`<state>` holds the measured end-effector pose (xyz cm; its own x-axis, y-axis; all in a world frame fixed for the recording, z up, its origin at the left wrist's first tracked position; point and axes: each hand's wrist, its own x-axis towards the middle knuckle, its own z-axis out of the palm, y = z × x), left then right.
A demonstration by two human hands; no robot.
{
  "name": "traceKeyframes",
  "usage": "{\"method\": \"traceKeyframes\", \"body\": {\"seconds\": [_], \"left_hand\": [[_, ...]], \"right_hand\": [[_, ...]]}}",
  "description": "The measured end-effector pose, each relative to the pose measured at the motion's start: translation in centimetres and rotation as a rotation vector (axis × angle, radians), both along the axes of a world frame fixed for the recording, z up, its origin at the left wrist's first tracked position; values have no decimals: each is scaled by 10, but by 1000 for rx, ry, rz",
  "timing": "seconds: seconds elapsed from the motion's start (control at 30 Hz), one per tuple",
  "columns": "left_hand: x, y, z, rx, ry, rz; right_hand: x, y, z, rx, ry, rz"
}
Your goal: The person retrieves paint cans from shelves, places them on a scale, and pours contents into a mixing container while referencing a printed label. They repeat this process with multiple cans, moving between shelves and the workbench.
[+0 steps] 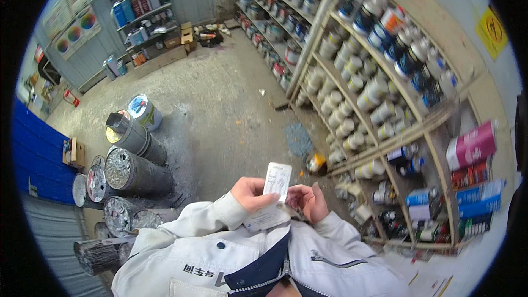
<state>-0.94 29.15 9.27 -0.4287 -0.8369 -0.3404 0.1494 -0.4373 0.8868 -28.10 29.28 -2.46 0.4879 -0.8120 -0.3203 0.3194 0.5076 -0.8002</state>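
Note:
My left hand (252,193) is closed on a white card (279,176) with handwriting on it, its thumb pressed flat on the card's face. Below that thumb, more of a white card or a second one (266,219) shows in front of my jacket. Just right of the card is my right hand (309,202), its fingers loosely curled and the thumb standing apart. I see nothing held in it. Both hands are in front of my chest, in white sleeves.
On my left stand several paint-crusted drums (132,169) and a white bucket (144,112). A wooden rack (379,145) of jars and cans runs along my right. Further shelves (147,19) and a fire extinguisher (71,97) are farther back. A yellow-orange container (316,162) lies near the rack's foot.

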Motion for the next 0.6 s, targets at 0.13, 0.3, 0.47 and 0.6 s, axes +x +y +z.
{"method": "traceKeyframes", "body": {"seconds": [0.13,0.3,0.47,0.6], "left_hand": [[67,-39,-3,19,17,101],[128,-90,-18,-10,47,199],[177,-171,-32,71,96,236],[217,-266,-26,9,76,234]], "right_hand": [[2,-78,-131,450,284,-201],[-78,-28,-226,951,949,-345],[-103,-85,-228,889,1160,-29],[-80,-202,-245,728,1216,78]]}}
